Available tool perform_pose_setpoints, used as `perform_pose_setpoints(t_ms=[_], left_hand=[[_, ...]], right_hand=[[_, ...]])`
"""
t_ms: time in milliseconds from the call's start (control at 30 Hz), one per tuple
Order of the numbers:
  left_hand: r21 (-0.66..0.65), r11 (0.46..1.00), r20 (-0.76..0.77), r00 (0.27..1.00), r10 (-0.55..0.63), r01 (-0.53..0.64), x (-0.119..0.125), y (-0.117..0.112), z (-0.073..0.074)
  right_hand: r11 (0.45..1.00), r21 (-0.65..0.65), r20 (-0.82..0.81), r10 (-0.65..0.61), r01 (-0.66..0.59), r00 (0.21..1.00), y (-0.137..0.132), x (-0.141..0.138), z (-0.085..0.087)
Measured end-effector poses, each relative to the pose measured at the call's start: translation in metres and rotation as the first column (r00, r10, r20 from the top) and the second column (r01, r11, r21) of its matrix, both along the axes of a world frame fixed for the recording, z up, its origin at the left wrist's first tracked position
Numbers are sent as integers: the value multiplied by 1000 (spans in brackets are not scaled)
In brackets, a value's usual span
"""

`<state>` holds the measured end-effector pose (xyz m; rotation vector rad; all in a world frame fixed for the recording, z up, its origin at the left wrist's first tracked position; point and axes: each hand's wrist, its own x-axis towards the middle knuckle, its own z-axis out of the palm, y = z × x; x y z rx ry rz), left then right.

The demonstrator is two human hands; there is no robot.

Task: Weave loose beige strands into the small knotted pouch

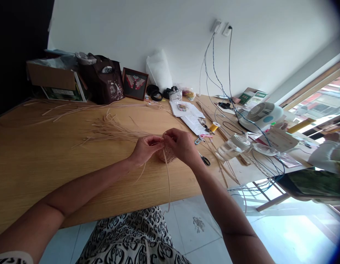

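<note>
A small woven basket (167,155) of thin tan strands sits on the wooden table, partly covered by my fingers. My left hand (147,147) is closed at its near left edge, pinching a pale rattan strand (167,172) that hangs over the table's front edge. At the basket's top, my right hand (181,143) is closed with thumb and fingers pressed on the rim. Long loose strands (112,130) fan out leftward across the tabletop behind my left hand. Black-handled scissors (205,160) lie just right of my right wrist.
Toward the wall stand a cardboard box (53,75), a brown bag (102,80) and a framed picture (135,83). On the right are papers (194,124), a yellow thread spool (214,126), a clear jar (232,147), a white fan (262,115) and hanging cables (222,90).
</note>
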<state>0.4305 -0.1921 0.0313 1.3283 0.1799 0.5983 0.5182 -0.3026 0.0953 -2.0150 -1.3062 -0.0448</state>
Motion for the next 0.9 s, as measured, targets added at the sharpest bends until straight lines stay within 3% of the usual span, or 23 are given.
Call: perform_pose_setpoints(t_ms=[233,433,900], left_hand=[[44,996,-21,997,-73,74,1,6,3],[16,997,-34,996,-77,77,2,8,5],[-64,995,-23,997,-75,73,2,6,2]], right_hand=[[997,-40,-20,59,-60,998,-3,13,4],[997,47,170,45,-54,984,-2,12,2],[974,188,134,101,-125,986,-3,9,-9]])
